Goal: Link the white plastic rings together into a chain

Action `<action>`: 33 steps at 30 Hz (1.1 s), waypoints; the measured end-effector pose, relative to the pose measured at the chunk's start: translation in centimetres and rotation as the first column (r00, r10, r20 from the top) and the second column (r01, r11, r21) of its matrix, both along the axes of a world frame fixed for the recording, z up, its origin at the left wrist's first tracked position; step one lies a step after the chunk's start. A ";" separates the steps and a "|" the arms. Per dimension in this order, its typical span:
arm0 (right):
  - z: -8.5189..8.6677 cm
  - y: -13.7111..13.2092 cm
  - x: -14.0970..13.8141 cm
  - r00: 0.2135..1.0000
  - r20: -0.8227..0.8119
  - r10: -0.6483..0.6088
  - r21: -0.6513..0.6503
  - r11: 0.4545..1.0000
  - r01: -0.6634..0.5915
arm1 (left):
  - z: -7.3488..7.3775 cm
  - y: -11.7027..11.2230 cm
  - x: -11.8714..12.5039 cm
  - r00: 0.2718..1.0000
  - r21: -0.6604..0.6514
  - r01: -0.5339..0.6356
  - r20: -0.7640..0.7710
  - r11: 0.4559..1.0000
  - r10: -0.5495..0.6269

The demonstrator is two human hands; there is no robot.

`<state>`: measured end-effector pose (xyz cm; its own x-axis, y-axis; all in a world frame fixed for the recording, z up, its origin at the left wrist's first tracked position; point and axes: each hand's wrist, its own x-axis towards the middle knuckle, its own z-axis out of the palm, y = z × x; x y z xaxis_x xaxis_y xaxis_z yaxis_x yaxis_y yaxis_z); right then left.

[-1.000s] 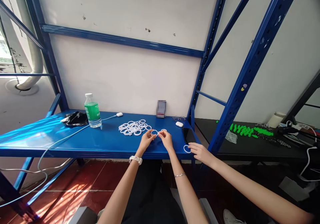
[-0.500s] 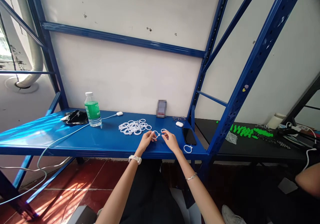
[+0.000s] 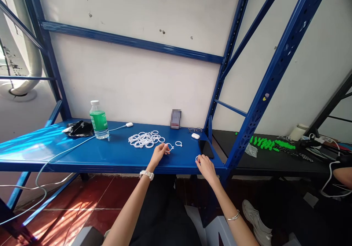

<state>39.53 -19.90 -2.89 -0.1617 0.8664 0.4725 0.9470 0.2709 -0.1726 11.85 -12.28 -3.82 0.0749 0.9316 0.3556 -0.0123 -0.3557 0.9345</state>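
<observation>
My left hand (image 3: pixel 159 154) is closed, pinching a thin white plastic ring (image 3: pixel 172 147) with a small clasp-like nub, just above the blue table (image 3: pixel 118 156). A second white ring (image 3: pixel 178 143) lies by itself a little beyond and to the right. Near the table's front right edge, my right hand (image 3: pixel 206 168) has its fingers closed on another white ring (image 3: pixel 196 158), mostly hidden under them. Left of my left hand is a heap of white rings (image 3: pixel 145 139). A black phone (image 3: pixel 206 149) lies just beyond my right hand.
At the left stand a green-labelled water bottle (image 3: pixel 99 121) and a black plastic bag (image 3: pixel 79 128). Towards the back are a propped phone (image 3: pixel 175 119), glasses (image 3: pixel 194 130) and a white earphone case (image 3: pixel 195 136). Green pieces (image 3: pixel 264 142) cover part of a black table; another person's arm (image 3: pixel 342 176) shows beyond.
My right hand has moved right and nearer to me, onto the ring at the table edge. The ring it was at now lies on the table. My left hand keeps its ring.
</observation>
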 end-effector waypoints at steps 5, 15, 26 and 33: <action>0.3 0.7 -3.7 0.955 -0.080 0.285 0.021 0.959 -0.284 | 0.3 -0.2 -0.1 0.998 0.007 -0.029 0.048 1.000 0.028; 0.0 7.1 -13.1 0.823 -0.246 0.512 0.012 0.851 -0.525 | 0.9 -0.6 -0.3 0.964 -0.038 -0.145 0.221 0.989 0.150; -1.4 9.3 -13.4 0.464 -0.812 0.356 0.048 0.831 -0.554 | 0.7 -0.3 0.0 0.993 0.003 -0.075 0.095 0.997 0.074; -1.2 9.0 -12.6 0.320 -0.899 0.301 0.100 0.849 -0.518 | 0.3 -0.1 0.1 0.995 0.013 -0.094 0.013 0.995 0.094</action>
<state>26.91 -10.88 -4.05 -0.1260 0.8922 0.4338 0.0255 0.4400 -0.8976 11.99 -12.34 -3.49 -0.0173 0.9294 0.3686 0.0103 -0.3685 0.9296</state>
